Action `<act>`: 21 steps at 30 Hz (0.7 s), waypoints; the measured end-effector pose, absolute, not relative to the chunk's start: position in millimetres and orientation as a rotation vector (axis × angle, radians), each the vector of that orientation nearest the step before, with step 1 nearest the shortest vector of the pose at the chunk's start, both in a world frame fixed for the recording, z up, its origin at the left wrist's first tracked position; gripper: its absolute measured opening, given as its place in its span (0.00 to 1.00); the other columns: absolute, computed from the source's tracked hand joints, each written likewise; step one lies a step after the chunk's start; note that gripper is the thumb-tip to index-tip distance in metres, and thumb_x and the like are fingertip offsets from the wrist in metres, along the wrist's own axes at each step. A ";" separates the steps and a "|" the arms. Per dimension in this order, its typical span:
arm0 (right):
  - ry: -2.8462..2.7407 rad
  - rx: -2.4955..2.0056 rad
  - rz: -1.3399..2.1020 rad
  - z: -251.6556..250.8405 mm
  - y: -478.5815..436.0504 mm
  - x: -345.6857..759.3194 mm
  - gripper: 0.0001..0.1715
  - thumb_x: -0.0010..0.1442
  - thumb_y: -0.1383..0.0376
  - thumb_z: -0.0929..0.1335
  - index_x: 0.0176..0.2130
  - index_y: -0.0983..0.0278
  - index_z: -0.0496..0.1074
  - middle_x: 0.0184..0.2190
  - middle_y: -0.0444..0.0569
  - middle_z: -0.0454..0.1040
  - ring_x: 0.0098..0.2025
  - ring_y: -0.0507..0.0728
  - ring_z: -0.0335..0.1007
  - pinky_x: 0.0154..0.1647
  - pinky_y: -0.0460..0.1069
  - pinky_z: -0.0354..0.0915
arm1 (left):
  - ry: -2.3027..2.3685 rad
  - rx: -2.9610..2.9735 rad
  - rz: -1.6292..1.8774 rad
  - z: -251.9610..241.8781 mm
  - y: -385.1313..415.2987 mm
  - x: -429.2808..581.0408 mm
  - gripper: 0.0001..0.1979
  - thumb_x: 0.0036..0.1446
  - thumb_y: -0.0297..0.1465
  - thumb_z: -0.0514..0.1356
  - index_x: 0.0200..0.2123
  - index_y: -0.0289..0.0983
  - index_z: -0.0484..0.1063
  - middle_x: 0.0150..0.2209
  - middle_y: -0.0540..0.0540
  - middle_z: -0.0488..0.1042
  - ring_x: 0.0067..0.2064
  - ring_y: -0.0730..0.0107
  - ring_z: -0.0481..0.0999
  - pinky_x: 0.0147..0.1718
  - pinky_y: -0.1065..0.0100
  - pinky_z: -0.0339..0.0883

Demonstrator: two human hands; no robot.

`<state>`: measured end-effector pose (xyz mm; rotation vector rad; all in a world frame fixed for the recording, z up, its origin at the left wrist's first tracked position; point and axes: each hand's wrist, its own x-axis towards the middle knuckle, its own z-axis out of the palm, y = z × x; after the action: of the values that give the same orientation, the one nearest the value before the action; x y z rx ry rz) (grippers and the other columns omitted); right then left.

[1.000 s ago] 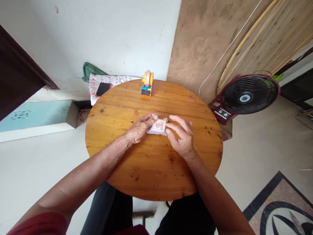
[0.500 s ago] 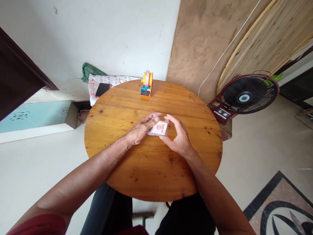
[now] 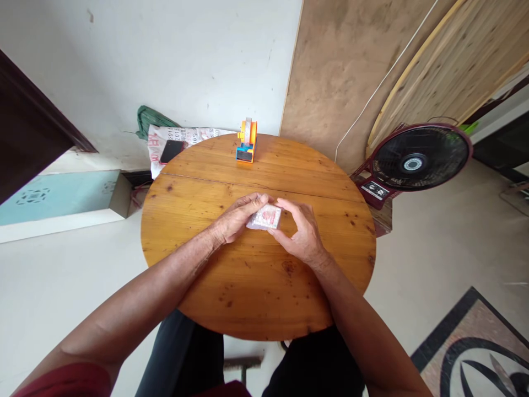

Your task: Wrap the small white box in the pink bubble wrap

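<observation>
A small white box with red print (image 3: 266,216), wrapped in clear plastic, is held over the middle of the round wooden table (image 3: 252,292). My left hand (image 3: 237,219) grips its left end, thumb on top and fingers mostly hidden behind and beneath. From the other side, my right hand (image 3: 303,229) curves in a C, its fingertips at the upper right corner and its thumb at the lower right corner. The palm of that hand stays clear of the box. Beyond the hands, an orange and blue tape dispenser (image 3: 247,142) stands near the table's far edge.
A black phone (image 3: 171,151) lies on a printed white sack (image 3: 155,143) at the far left of the table, with a green bag (image 3: 155,118) behind. A maroon fan (image 3: 413,160) stands to the right. The wall rises just past the far edge.
My right fingertips have closed in onto the box's right corners. The box has shifted slightly left, and the loose plastic at its upper edges looks flatter.
</observation>
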<state>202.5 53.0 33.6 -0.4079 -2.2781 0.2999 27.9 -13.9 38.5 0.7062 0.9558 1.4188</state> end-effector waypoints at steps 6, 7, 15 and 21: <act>-2.320 -0.444 0.298 32.0 52.2 202.0 0.33 0.55 0.61 0.71 0.59 0.59 0.63 0.50 0.54 0.76 0.51 0.64 0.72 0.54 0.60 0.64 | 1.010 0.717 1.411 36.5 -14.0 26.4 0.21 0.40 0.37 0.74 0.36 0.35 0.74 0.30 0.52 0.75 0.29 0.75 0.71 0.32 0.71 0.62; -2.323 -0.449 0.307 32.3 52.1 202.1 0.33 0.55 0.61 0.71 0.59 0.59 0.63 0.50 0.54 0.76 0.51 0.64 0.72 0.54 0.60 0.64 | 1.021 0.725 1.404 36.2 -13.7 26.4 0.21 0.39 0.35 0.74 0.37 0.35 0.74 0.31 0.51 0.75 0.29 0.74 0.71 0.32 0.71 0.62; -2.303 -0.457 0.333 32.1 53.9 203.0 0.33 0.56 0.59 0.71 0.59 0.58 0.62 0.51 0.53 0.76 0.52 0.64 0.72 0.55 0.61 0.64 | 1.017 0.784 1.354 42.3 -16.4 26.2 0.28 0.37 0.28 0.71 0.45 0.37 0.68 0.34 0.51 0.75 0.33 0.71 0.72 0.36 0.68 0.63; -2.276 -0.470 0.329 30.7 55.7 204.1 0.33 0.55 0.60 0.71 0.59 0.59 0.63 0.51 0.53 0.76 0.52 0.64 0.72 0.54 0.61 0.64 | 0.944 0.683 1.400 43.0 -15.7 23.6 0.36 0.37 0.28 0.67 0.54 0.38 0.64 0.35 0.51 0.74 0.34 0.68 0.72 0.36 0.67 0.63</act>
<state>204.1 55.7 30.7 -0.4700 -2.2760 0.3292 23.6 -15.7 43.0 0.6835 0.9437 1.3998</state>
